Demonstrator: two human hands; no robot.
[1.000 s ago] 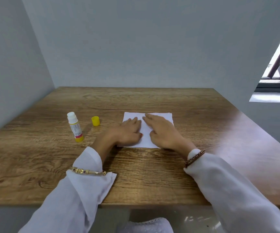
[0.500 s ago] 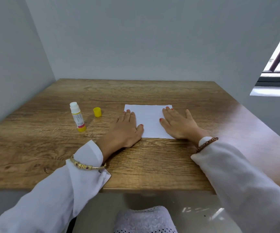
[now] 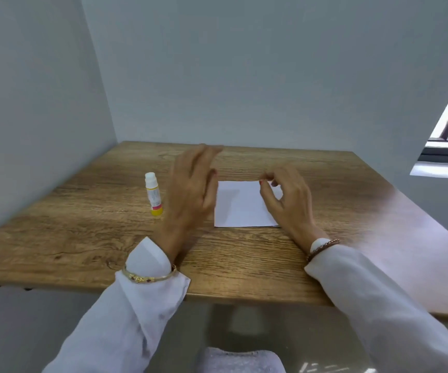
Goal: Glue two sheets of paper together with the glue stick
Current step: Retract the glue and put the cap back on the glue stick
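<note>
Paper (image 3: 240, 204) flat on table (image 3: 83, 224); both hands raised, glue stick (image 3: 153, 194) upright.

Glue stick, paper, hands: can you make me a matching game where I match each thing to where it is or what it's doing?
Things:
1. glue stick
2. paper
3. left hand
4. right hand

Places or states:
A. lying flat on the table
B. lifted, fingers spread, blurred
C. standing upright, cap off
D. fingers loosely curled over the paper's right side

Pairs: 1-C, 2-A, 3-B, 4-D
</note>
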